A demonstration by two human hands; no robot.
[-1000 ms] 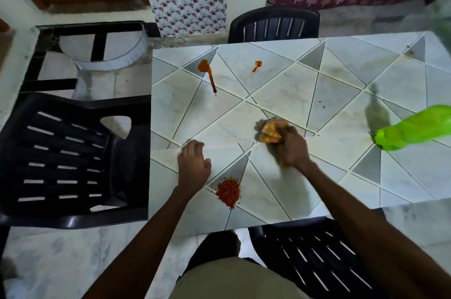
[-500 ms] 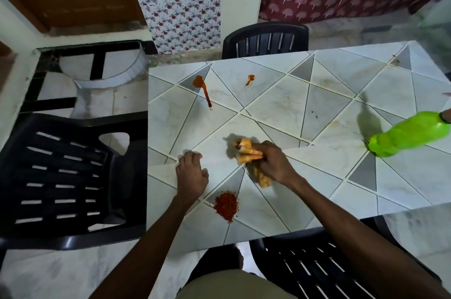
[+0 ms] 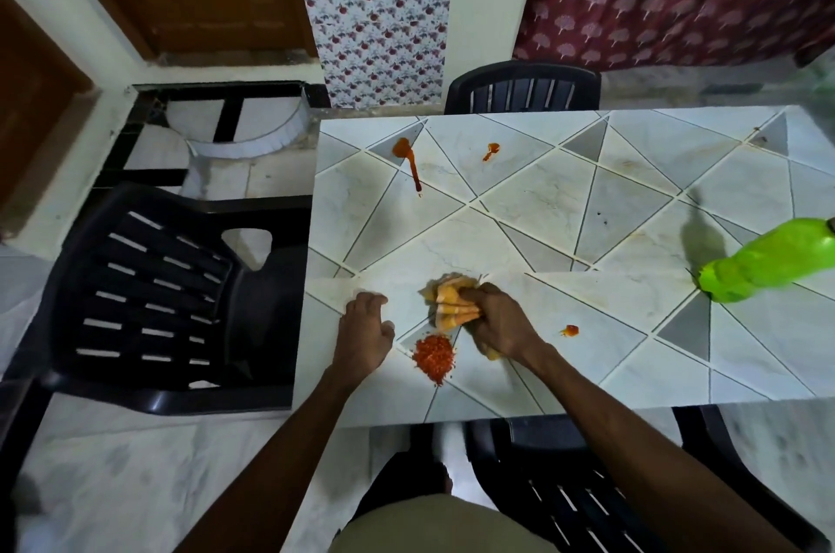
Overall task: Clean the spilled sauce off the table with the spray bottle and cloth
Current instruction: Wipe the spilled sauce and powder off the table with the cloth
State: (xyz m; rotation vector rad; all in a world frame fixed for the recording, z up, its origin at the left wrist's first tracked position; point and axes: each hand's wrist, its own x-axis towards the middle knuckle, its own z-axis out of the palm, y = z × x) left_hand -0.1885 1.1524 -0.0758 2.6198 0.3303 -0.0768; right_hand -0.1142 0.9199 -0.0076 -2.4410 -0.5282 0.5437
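The right hand [image 3: 501, 322] has its fingers curled tight round a bunched orange cloth [image 3: 452, 304] and presses it to the bench [image 3: 632, 200] close to the near edge. The cloth sits just beside a coarse red patch [image 3: 433, 357] of sauce. The left hand [image 3: 363, 333] rests on the bench by the near left corner, fingers loosely curled and holding nothing. The green spray bottle [image 3: 768, 265] is at the right edge, well apart from both hands; whether it stands upright cannot be told. Unwiped sauce also shows as a small red spot [image 3: 571, 330] to the right of the right hand, a long red streak [image 3: 406, 155] at the far left corner and a smaller mark [image 3: 491, 149] beside it. Risks noted: a stroke toward the near edge would likely push the coarse patch off the bench onto the floor or the person's lap. A bunched, already stained cloth is liable to smear sauce along the grout lines. A long reach to the far marks could drag a forearm through the near patch.
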